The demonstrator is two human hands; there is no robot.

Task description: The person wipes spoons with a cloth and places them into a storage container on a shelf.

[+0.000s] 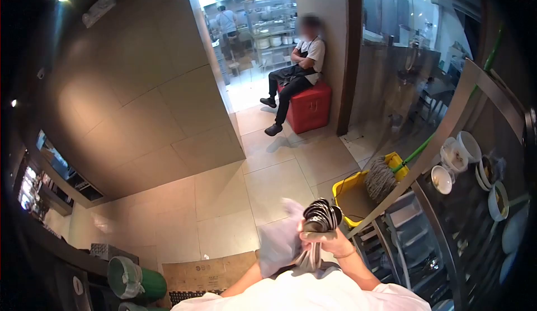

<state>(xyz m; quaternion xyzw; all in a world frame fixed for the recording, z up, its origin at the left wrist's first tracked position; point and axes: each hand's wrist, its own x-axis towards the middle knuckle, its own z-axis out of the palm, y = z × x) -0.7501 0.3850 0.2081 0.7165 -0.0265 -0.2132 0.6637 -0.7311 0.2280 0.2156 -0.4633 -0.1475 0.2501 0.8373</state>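
A bundle of metal spoons [323, 215] stands upright in front of my chest, bowls at the top and handles pointing down. My right hand [334, 245] is closed around the bundle just below the bowls. To its left hangs a pale grey cloth [277, 245], blurred at its upper edge. My left forearm [246, 280] reaches in behind this cloth, which covers my left hand, so its fingers do not show. The cloth lies close against the spoon handles.
A yellow mop bucket [348, 196] with a mop [381, 179] stands ahead on the right. Shelving at right holds white bowls [469, 146]. A green bin [151, 284] and cardboard [210, 274] are at lower left. Someone sits on a red box [310, 109] by the doorway.
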